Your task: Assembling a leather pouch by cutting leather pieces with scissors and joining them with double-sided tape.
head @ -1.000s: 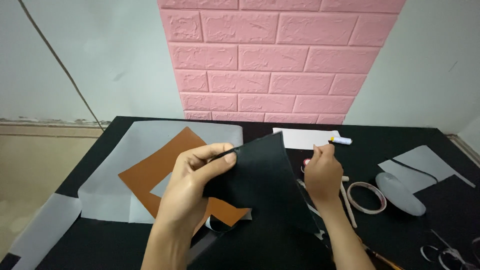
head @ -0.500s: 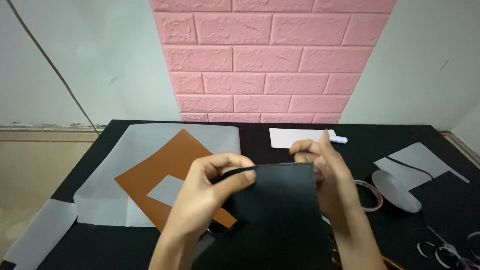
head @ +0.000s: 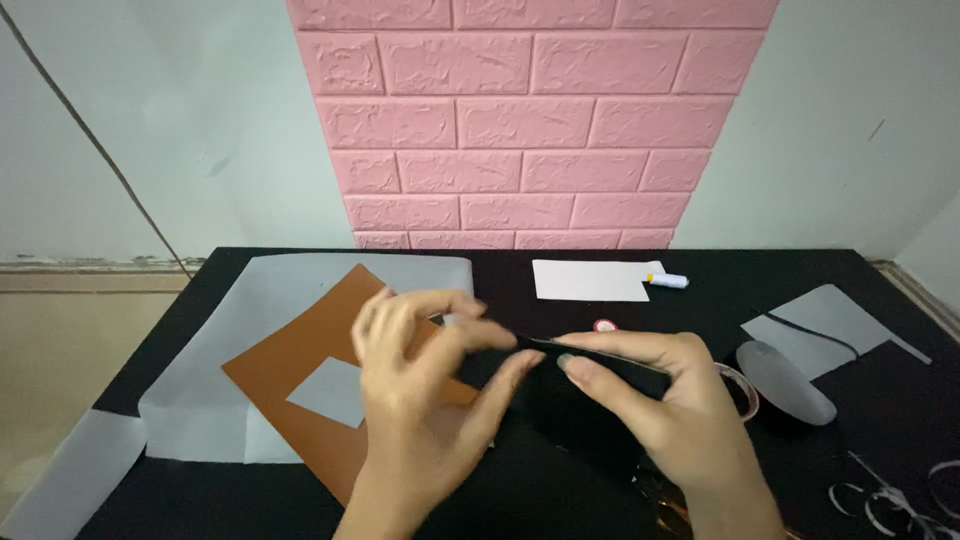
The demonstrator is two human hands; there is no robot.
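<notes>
Both of my hands hold a black sheet (head: pixel 570 400) low over the black table (head: pixel 700 290), lying almost flat and seen nearly edge-on. My left hand (head: pixel 420 400) pinches its near-left edge, fingers spread and blurred. My right hand (head: pixel 660 400) grips the sheet's top edge from the right, thumb underneath. Under my left hand lies a brown sheet (head: pixel 300 370) with a square hole cut in it, resting on a larger grey sheet (head: pixel 300 290).
A white card (head: pixel 590 280) and a small white glue stick (head: pixel 668 281) lie at the back. Grey cut pieces (head: pixel 820 320), a grey oval (head: pixel 785 380), a tape ring (head: pixel 740 385) and curled strips (head: pixel 890 495) sit at the right. Another grey sheet (head: pixel 70 480) hangs off the front left. A pink brick wall panel stands behind.
The black sheet was held upright facing me; it has been lowered and tipped nearly flat. My right hand moved from the table onto the sheet's edge.
</notes>
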